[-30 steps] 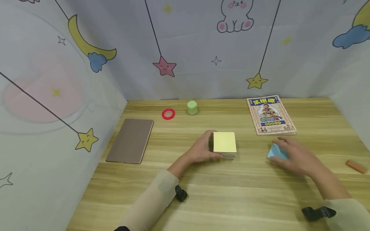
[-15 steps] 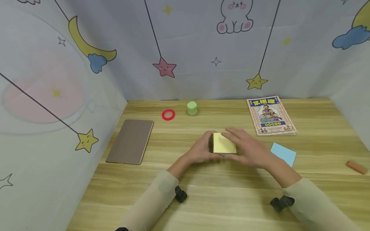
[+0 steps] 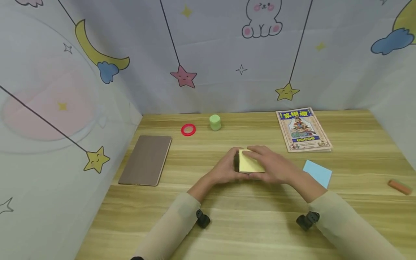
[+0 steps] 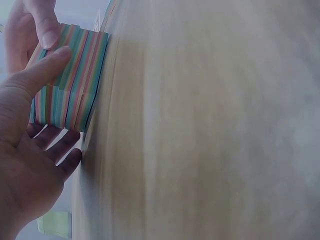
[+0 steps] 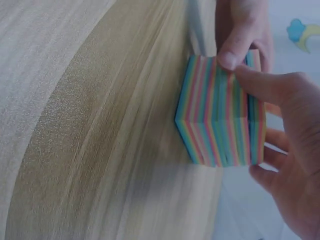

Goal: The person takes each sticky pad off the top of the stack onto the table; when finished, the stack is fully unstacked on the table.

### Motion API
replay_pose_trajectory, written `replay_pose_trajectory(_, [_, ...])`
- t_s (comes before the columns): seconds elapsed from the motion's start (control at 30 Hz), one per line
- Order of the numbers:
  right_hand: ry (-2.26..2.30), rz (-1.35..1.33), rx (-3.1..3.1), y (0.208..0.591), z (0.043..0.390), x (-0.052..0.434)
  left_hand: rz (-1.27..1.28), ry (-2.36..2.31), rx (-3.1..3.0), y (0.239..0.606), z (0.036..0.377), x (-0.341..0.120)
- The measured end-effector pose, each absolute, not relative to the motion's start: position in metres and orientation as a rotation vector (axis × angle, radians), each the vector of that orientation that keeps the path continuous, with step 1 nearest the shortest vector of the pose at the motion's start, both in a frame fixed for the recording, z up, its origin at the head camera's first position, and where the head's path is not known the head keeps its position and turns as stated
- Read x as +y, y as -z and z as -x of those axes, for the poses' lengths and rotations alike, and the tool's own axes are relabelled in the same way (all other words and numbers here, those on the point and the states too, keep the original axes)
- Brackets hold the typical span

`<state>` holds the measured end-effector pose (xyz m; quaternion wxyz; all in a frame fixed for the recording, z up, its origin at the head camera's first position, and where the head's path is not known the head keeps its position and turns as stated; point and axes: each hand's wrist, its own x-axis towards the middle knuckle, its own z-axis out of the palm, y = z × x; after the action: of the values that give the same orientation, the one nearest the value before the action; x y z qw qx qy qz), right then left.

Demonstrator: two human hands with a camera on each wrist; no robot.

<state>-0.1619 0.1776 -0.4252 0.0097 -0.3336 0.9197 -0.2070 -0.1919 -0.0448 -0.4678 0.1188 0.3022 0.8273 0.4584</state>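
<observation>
Left hand (image 3: 224, 168) and right hand (image 3: 272, 164) are curled around opposite sides of a square stack of multicoloured note paper (image 3: 249, 164), which is gripped between them at the surface of the table (image 3: 247, 227). Both thumbs are pressed against the near side of the stack, their tips close together, while its far side is partly hidden by fingers. A yellow sheet is shown on top; stripes of pink, teal and yellow are seen along the sides, and a thin upper layer is set off by a dark line.

To the right of the stack, a light-blue paper sheet (image 3: 320, 172) is partly covered by the right forearm. Beyond the stack and to its right, an illustrated booklet (image 3: 302, 130) is laid face up. Well to its right, a short orange-brown stick (image 3: 399, 187) is placed.

Beyond the stack and to its left, a pale-green cylinder (image 3: 215, 122) is stood near a flat red ring (image 3: 188, 134). Well to its left, a closed brown notebook (image 3: 145, 160) is set down.
</observation>
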Motion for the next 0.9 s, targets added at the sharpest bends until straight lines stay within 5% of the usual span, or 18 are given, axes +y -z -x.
replay_pose_trajectory(0.5, [0.721, 0.854, 2.926, 0.420, 0.163, 0.216, -0.849, -1.286, 2.451, 0.467, 0.189, -0.045])
replay_pose_trajectory(0.9, [0.931, 0.625, 2.983, 0.433, 0.221, 0.231, -0.815, -1.252, 2.463, 0.466, 0.190, -0.044])
